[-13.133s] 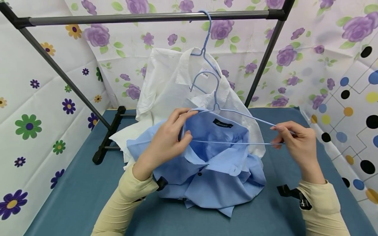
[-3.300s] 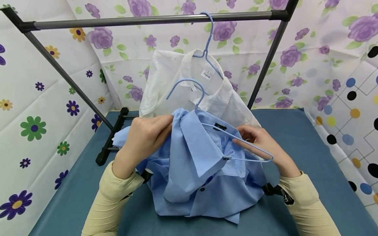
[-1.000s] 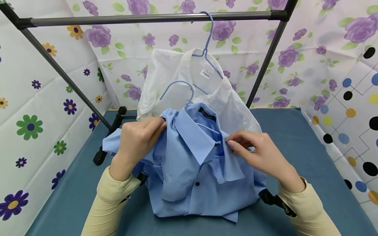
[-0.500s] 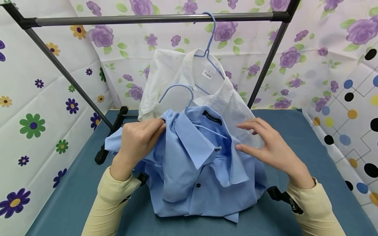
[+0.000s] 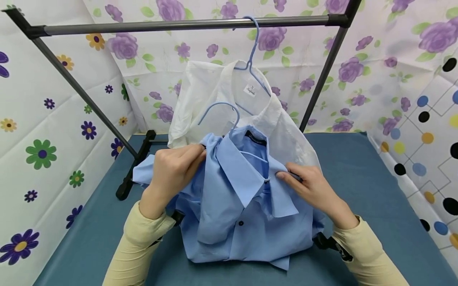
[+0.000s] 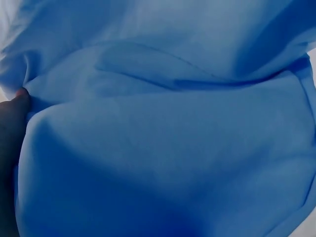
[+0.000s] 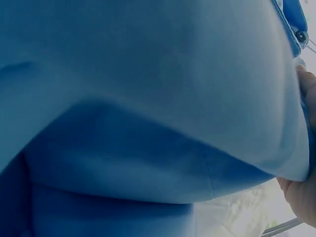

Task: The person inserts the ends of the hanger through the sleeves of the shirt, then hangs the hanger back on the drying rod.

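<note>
A light blue button-up shirt (image 5: 218, 206) is bunched upright over the table, its collar spread at the top. A blue wire hanger (image 5: 219, 104) sits inside it; the hook rises out of the neck and part of the bar shows in the opening. My left hand (image 5: 175, 171) grips the shirt's shoulder at the left, fingers curled into the cloth. At the other side of the collar, my right hand (image 5: 315, 186) pinches the fabric between thumb and fingers. Blue cloth (image 6: 163, 128) fills most of the left wrist view. The hanger's ends are hidden under the shirt.
Behind hangs a white shirt (image 5: 200, 99) on another blue hanger (image 5: 252, 51), hooked over the dark rail (image 5: 150, 26) of a metal rack. The rack's foot (image 5: 132, 174) stands at the left on the blue-green tabletop (image 5: 343, 159). Flowered sheets (image 5: 214, 43) surround the table.
The hanger has gone inside the shirt; its right end, earlier sticking out, is now covered. My right hand, spread half a second ago, has closed on the cloth by the collar.
</note>
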`<state>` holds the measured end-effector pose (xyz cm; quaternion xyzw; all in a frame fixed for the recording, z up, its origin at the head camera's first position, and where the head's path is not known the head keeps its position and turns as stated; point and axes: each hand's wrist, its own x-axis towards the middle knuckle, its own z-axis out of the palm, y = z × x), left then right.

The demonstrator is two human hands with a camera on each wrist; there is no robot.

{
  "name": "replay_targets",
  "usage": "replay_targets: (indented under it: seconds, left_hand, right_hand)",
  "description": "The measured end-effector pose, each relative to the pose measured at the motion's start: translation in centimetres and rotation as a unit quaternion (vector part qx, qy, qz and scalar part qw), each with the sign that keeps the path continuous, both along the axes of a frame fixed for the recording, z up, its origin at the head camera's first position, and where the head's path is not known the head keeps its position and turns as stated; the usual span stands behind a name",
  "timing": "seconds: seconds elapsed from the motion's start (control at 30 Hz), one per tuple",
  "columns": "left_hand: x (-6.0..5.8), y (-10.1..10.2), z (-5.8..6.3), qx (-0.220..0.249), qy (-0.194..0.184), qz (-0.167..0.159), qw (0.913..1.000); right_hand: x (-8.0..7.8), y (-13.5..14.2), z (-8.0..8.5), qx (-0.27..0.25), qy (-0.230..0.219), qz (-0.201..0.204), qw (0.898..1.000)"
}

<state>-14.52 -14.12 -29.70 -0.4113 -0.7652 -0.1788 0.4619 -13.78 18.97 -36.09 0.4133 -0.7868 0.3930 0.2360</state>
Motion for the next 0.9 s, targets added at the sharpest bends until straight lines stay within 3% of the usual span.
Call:
replay_targets:
  seconds: [0.27, 0.9]
  left_hand:
    - [0.0, 0.5, -0.2, 0.000, 0.010, -0.013, 0.9999]
    - [0.0, 1.6, 0.0, -0.015, -0.013, -0.027, 0.9994]
  right_hand:
    - [0.2, -0.7, 0.9, 0.018, 0.020, -0.009, 1.000]
    - [0.6, -2.3, 1.9, -0.028, 0.053, -0.013, 0.998]
